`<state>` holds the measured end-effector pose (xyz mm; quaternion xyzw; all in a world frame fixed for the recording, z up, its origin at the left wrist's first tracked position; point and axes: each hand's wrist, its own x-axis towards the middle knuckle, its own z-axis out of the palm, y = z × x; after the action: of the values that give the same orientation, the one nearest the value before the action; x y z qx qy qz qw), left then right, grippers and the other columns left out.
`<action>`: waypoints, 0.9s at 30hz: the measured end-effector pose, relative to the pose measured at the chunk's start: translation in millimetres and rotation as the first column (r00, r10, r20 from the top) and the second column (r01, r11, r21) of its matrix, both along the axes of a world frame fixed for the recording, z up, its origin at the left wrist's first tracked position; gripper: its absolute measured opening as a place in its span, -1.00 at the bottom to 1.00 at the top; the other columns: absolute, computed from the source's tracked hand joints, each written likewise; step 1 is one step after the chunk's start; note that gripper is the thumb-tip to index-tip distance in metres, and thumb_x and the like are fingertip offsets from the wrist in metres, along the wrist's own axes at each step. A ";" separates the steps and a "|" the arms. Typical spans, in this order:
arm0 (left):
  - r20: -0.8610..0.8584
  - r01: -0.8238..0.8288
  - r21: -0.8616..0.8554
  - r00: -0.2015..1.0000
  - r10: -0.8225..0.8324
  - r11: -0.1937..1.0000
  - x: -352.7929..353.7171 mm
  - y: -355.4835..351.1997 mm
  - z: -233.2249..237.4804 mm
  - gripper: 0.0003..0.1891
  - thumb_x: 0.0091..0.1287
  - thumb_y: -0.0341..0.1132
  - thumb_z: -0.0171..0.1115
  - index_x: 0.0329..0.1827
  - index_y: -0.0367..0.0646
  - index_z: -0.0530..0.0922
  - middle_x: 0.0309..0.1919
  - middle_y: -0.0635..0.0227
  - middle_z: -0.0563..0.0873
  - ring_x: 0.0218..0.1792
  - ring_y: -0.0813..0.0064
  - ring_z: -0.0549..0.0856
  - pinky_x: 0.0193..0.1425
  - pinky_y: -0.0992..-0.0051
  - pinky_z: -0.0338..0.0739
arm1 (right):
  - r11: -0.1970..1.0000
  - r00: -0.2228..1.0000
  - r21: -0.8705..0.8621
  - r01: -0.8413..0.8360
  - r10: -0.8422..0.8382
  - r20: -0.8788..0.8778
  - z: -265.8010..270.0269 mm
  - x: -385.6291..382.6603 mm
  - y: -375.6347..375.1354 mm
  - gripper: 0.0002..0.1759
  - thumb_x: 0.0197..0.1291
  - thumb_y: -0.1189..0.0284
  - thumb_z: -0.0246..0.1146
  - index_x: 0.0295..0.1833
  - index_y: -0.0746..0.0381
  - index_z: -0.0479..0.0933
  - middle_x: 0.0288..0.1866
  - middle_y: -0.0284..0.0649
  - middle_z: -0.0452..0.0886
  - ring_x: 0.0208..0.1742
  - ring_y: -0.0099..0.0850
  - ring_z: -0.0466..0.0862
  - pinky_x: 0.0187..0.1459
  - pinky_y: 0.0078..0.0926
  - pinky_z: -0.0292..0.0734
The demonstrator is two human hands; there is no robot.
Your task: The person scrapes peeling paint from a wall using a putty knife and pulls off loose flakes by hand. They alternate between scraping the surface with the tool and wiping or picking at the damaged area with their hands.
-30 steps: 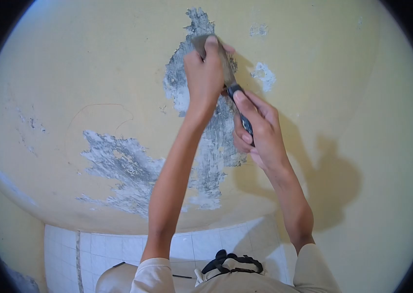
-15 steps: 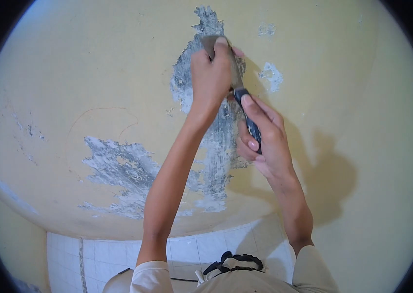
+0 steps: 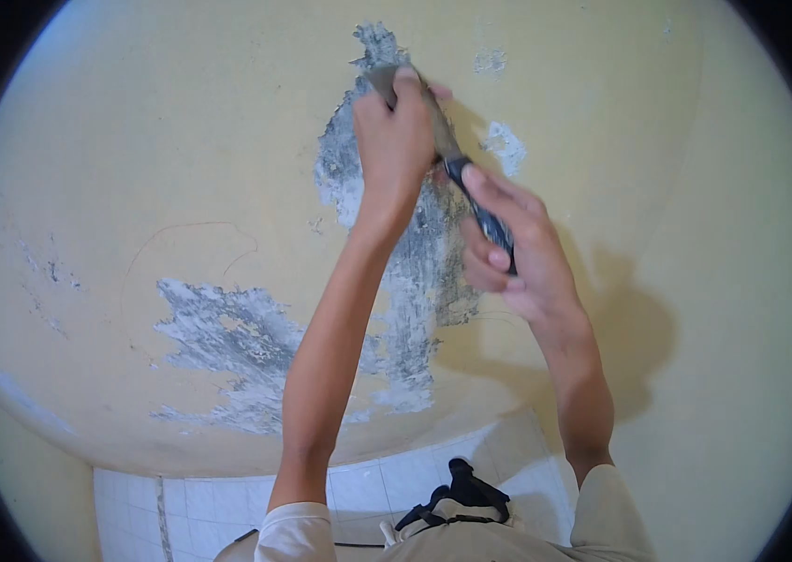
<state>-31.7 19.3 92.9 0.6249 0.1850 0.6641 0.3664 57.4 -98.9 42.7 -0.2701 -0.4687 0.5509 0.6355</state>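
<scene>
both hands on one scraper, up against a yellow wall (image 3: 181,140). right hand (image 3: 532,248) wraps the dark handle (image 3: 490,225); left hand (image 3: 396,155) is closed round the metal blade (image 3: 446,136), thumb (image 3: 405,82) laid flat near its wide end, fingertips showing past the far side. scraper tilts, wide end up and to the left, over the upper part of a rough grey patch (image 3: 429,234) where the paint is gone.

main hazard, as i judge it: the left hand sits very near the working edge. if the edge snags on the ragged paint border and then lets go, the thumb could slide onto it, or the knuckles could rub on the coarse surface. cause would be a hard push with so little metal between skin and edge.

second: the blade may dig in. too steep an angle, or pressure on one corner, could gouge the grey layer instead of skimming it; whether it is soft or crumbly, cannot tell.

third: the hands might pull against each other and twist the blade, so it skips sideways over sound paint, perhaps toward the small pale patch (image 3: 506,145) to the right.

also: loose flakes could drop toward the person's clothes (image 3: 480,541) and the tiled floor (image 3: 359,480). the left hand hides part of the patch, so a snag there may go unseen.
</scene>
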 end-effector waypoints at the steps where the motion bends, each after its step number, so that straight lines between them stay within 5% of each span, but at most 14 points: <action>1: 0.011 0.024 -0.057 1.000 -0.023 0.998 0.8 -7.3 10.3 -0.61 0.46 -0.13 0.01 -0.29 -0.29 0.65 -0.56 0.32 0.63 -0.67 0.57 0.55 -0.74 0.52 0.32 | 1.000 1.000 0.002 0.006 -0.006 -0.002 6.9 1.4 2.8 -0.65 0.52 0.20 0.04 0.15 0.22 0.48 -0.77 -0.51 0.13 -0.86 -0.70 0.03 -0.77 -0.66 -0.11; 19: 0.143 0.059 -0.085 0.989 -0.046 0.995 7.7 -8.7 11.7 -0.64 0.47 -0.16 0.02 -0.26 -0.30 0.62 -0.53 0.34 0.59 -0.67 0.58 0.52 -0.70 0.54 0.33 | 0.996 0.993 0.070 -0.062 0.054 0.104 25.9 22.5 -1.6 -0.64 0.48 0.20 0.10 0.06 0.29 0.51 -0.74 -0.49 0.17 -0.84 -0.69 0.07 -0.76 -0.63 -0.08; 24: 0.148 -0.070 -0.049 0.986 0.076 0.996 14.5 -10.1 10.9 -0.55 0.47 -0.14 -0.04 -0.36 -0.36 0.64 -0.61 0.31 0.59 -0.61 0.51 0.56 -0.62 0.45 0.41 | 0.993 0.991 0.080 -0.081 0.072 0.114 29.4 27.0 4.3 -0.67 0.48 0.21 0.11 0.01 0.30 0.49 -0.73 -0.49 0.18 -0.83 -0.69 0.08 -0.75 -0.63 -0.07; 27: 0.174 0.032 -0.132 0.985 -0.009 0.991 11.7 -10.9 10.5 -0.65 0.48 -0.15 0.04 -0.29 -0.25 0.62 -0.54 0.40 0.60 -0.65 0.62 0.51 -0.66 0.60 0.31 | 0.999 0.985 0.025 -0.047 0.042 0.164 22.7 26.6 1.8 -0.67 0.50 0.19 0.09 0.08 0.23 0.48 -0.76 -0.52 0.13 -0.86 -0.72 0.03 -0.78 -0.68 -0.09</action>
<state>-20.1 8.4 103.4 0.5406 0.1901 0.6982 0.4291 84.0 -97.1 65.3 -0.2947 -0.5332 0.5340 0.5863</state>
